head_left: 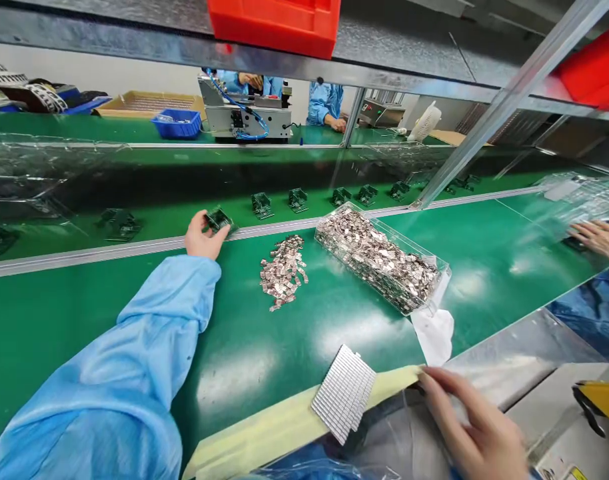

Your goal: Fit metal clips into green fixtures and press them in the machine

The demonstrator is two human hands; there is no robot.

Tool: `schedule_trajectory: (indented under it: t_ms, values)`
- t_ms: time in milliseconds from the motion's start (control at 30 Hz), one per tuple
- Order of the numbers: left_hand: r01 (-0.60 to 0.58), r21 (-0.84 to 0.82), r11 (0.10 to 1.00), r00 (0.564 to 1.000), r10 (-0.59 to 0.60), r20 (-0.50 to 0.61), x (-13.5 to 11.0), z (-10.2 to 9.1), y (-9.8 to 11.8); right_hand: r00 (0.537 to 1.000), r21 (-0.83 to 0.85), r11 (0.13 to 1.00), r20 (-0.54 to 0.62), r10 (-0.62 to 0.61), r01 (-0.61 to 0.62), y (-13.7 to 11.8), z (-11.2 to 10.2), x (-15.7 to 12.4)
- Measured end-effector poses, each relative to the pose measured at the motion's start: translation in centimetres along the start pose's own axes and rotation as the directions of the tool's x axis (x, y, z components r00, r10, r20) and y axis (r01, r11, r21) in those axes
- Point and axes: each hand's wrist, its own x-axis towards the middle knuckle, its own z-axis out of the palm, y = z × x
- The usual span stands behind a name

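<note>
My left hand is closed on a small green circuit board assembly, held at the metal rail along the belt's near side. At the lower right, my right hand has thumb and forefinger pressed together by the end of a yellow tape strip. What they pinch is too small or hidden to tell. On the tape lies a silver sheet of small grid-like blocks. Beyond it is a loose pile of small metal pieces. A clear tray full of similar pieces stands to its right.
Several more board assemblies stand along the green belt. A slanted metal post and an overhead shelf with red bins bound the space. A co-worker's hand is at the right; others work behind.
</note>
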Motion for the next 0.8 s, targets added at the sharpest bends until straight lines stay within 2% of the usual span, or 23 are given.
schedule_trajectory:
  t_ms: [67,100,167,233,300,400,500,600,700,800]
  values:
    - [-0.026,0.064,0.998,1.000,0.026,-0.006,2.3,0.3,-2.0,0.979,0.058,0.996,0.184,-0.082,0.073,-2.6,4.0,4.3]
    - [-0.039,0.092,0.995,0.999,0.038,0.007,3.3,0.4,-2.5,0.953,0.088,0.991,0.278,-0.119,0.098,-3.7,6.2,6.7]
    - [-0.020,0.151,0.988,0.998,0.011,0.060,4.9,0.9,-2.8,0.916,-0.053,0.998,0.401,-0.019,0.044,-5.5,10.4,11.3]
    - [0.015,0.205,0.979,0.993,-0.039,0.113,5.9,1.4,-2.7,0.906,-0.130,0.991,0.423,0.028,0.030,-6.6,13.8,14.7]
    - [0.015,0.234,0.972,0.986,-0.053,0.158,6.3,1.8,-2.7,0.905,-0.191,0.981,0.422,0.051,0.034,-7.1,16.0,16.6]
    - [-0.019,0.243,0.970,0.980,-0.030,0.196,6.2,2.0,-2.5,0.898,-0.273,0.960,0.434,0.066,0.062,-7.2,17.3,17.3]
    - [-0.052,0.249,0.967,0.985,0.009,0.170,5.6,0.4,-2.2,0.883,-0.322,0.942,0.464,0.066,0.099,-7.1,17.4,17.3]
    - [-0.071,0.312,0.947,0.997,0.068,0.023,5.0,-3.6,-2.3,0.854,-0.349,0.925,0.517,0.058,0.149,-7.0,17.1,17.9]
    - [-0.017,0.450,0.893,0.976,0.113,-0.188,4.9,-8.6,-3.3,0.813,-0.370,0.905,0.580,0.050,0.209,-7.3,17.1,18.7]
    - [0.125,0.484,0.866,0.962,0.014,-0.272,5.5,-12.0,-4.2,0.791,-0.387,0.886,0.611,0.039,0.255,-7.7,17.4,19.4]
